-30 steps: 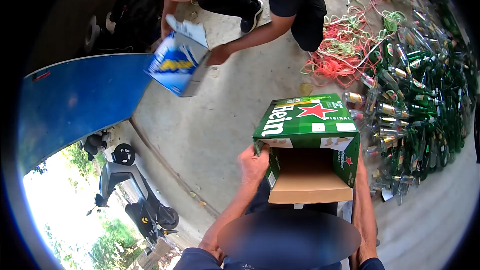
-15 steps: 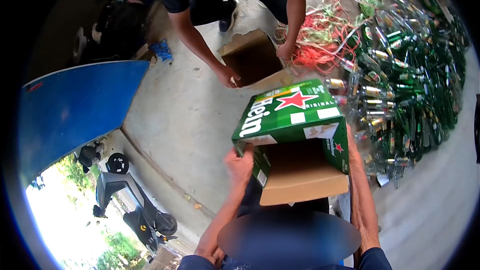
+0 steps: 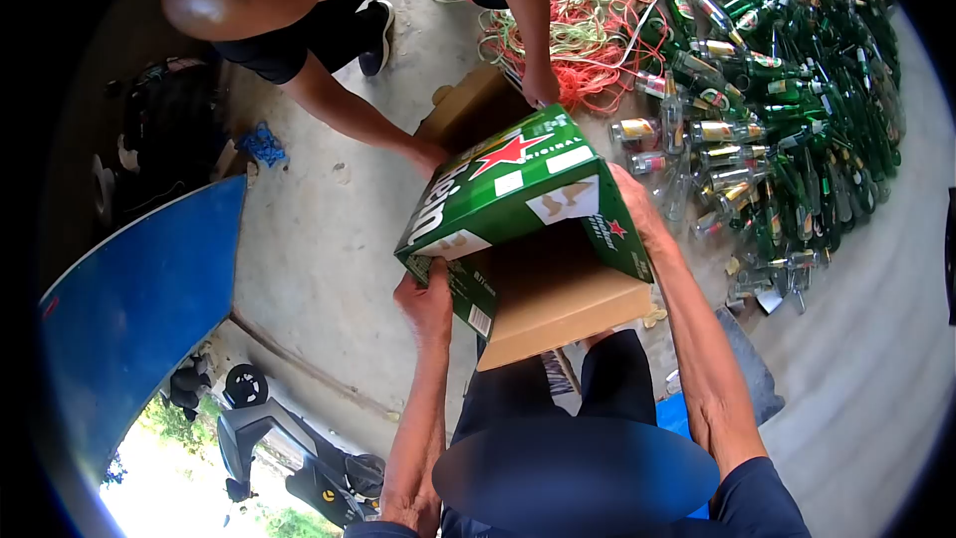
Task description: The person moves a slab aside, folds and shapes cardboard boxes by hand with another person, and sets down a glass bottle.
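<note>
A green printed cardboard beer box (image 3: pixel 466 211), with a red star on its upper face, is held up in front of me. Its open end faces me and one brown flap hangs down. My left hand (image 3: pixel 426 304) is closed on the box's left edge, thumb on the outside. At the opposite side, my right hand (image 3: pixel 637 207) grips the box, its fingers partly hidden behind the wall. Just beyond it, a co-worker's two hands are at a plain brown cardboard box (image 3: pixel 463 105), which the green box partly covers.
Many glass bottles (image 3: pixel 787 130) are heaped on the concrete floor (image 3: pixel 309 269) at right. Tangled red and green strapping (image 3: pixel 588 30) lies behind the boxes. A blue panel (image 3: pixel 149 249) and a motor scooter (image 3: pixel 289 458) are at left. The co-worker (image 3: pixel 349 30) leans in from the far side.
My hands have carried the green box away from me, so it now overlaps the brown box. The co-worker has bent further forward. My view has also shifted.
</note>
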Motion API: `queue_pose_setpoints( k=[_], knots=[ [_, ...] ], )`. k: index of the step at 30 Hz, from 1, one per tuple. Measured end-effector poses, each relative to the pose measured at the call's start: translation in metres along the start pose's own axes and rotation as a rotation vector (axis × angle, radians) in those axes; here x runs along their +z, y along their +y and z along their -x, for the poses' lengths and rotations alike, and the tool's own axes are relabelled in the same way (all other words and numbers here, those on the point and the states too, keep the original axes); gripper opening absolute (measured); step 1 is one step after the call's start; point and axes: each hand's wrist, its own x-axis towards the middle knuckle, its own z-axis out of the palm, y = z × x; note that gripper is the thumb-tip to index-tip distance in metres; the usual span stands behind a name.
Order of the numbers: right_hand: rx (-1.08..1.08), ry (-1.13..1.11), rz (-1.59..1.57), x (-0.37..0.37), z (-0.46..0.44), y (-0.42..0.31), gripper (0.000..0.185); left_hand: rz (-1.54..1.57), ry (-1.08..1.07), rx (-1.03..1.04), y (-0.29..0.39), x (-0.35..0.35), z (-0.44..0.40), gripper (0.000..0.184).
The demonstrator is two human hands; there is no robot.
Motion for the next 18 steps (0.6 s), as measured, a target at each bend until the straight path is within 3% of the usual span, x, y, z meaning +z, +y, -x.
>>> queue_pose_setpoints(
  k=[7,11,18],
  knots=[
    [0.058,-0.023,0.018,0.031,-0.050,0.011,0.058,0.052,-0.005,-0.024,-0.043,0.003,-0.042,0.030],
    [-0.009,-0.042,0.186,0.037,-0.074,0.000,0.058,0.090,0.007,0.011,-0.059,0.010,-0.060,0.033],
    [0.097,-0.024,0.091,0.043,-0.106,-0.004,0.054,0.142,0.025,-0.078,-0.074,0.029,-0.086,0.034]
  ],
)
